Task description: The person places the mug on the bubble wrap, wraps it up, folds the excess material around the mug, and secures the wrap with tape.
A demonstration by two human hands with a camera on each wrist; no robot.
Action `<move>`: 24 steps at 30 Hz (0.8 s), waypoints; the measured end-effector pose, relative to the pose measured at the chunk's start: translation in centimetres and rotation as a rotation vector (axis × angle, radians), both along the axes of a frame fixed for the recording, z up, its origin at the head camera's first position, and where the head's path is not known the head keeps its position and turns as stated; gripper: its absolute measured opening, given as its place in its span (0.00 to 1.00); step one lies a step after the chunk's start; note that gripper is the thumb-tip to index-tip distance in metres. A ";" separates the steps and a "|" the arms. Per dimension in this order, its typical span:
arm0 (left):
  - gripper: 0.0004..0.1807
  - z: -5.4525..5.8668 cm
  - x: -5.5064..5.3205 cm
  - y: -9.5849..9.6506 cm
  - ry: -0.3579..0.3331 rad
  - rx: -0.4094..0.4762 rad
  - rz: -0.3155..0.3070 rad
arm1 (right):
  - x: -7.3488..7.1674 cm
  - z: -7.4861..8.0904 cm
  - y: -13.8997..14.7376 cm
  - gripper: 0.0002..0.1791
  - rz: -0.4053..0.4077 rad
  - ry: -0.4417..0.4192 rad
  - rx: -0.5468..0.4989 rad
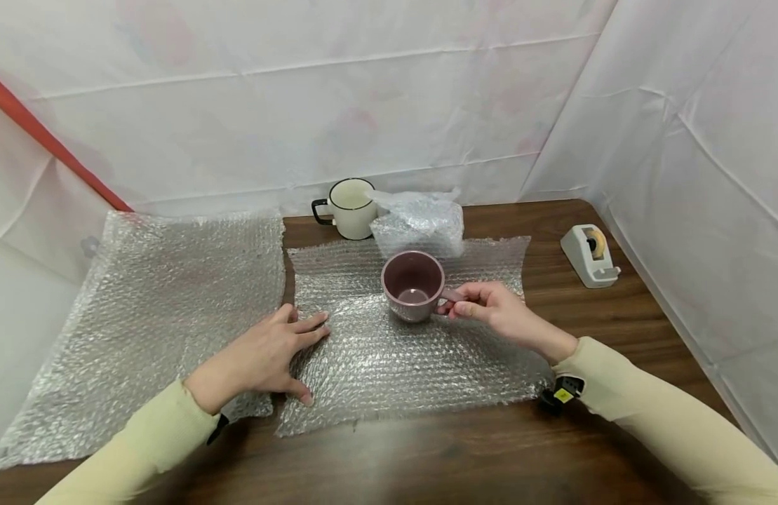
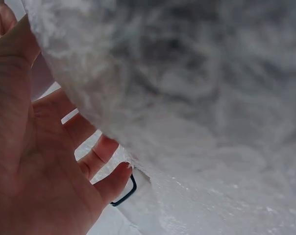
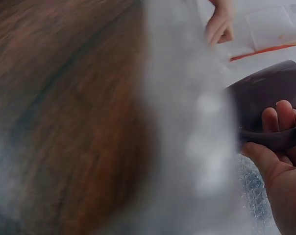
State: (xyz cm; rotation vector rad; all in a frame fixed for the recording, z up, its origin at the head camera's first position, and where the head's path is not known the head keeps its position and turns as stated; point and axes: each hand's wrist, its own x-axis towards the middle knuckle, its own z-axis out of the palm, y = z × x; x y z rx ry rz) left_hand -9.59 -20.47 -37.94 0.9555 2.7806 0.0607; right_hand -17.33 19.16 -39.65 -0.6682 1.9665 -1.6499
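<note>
The purple mug point(image 1: 414, 289) is seen mid-frame in the head view, over bubble wrap point(image 1: 389, 372). Its handle point(image 1: 451, 295) is pinched by the right hand point(image 1: 499, 310); the left hand point(image 1: 262, 356) is spread at the wrap's left edge. Likely hard, slippery and easily broken, the mug is best held by handle and side.

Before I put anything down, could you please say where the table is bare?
Bare table lies between the middle bubble wrap and the tape dispenser, and between the sleeves. Behind the purple mug, the white mug and plastic bundle crowd together.
</note>
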 end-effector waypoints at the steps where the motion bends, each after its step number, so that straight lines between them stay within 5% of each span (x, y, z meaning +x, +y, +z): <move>1: 0.66 0.0 0.1 0.0 0.000 -0.002 -0.001 | -0.1 -0.1 0.1 0.11 0.009 -0.001 0.004; 6: 0.65 0.0 0.2 0.2 -0.003 -0.007 -0.008 | -0.7 -0.7 0.7 0.10 0.027 0.031 0.063; 15: 0.55 0.8 -0.9 -0.3 -0.095 0.043 0.016 | -1.6 -0.4 1.8 0.18 0.054 0.265 0.340; 21: 0.41 1.2 -2.3 -1.4 -0.142 0.182 -0.007 | -1.9 -0.3 2.7 0.25 0.145 0.456 0.493; 24: 0.34 1.7 -3.5 -2.1 -0.104 0.253 0.007 | -2.0 0.2 3.7 0.27 0.187 0.494 0.569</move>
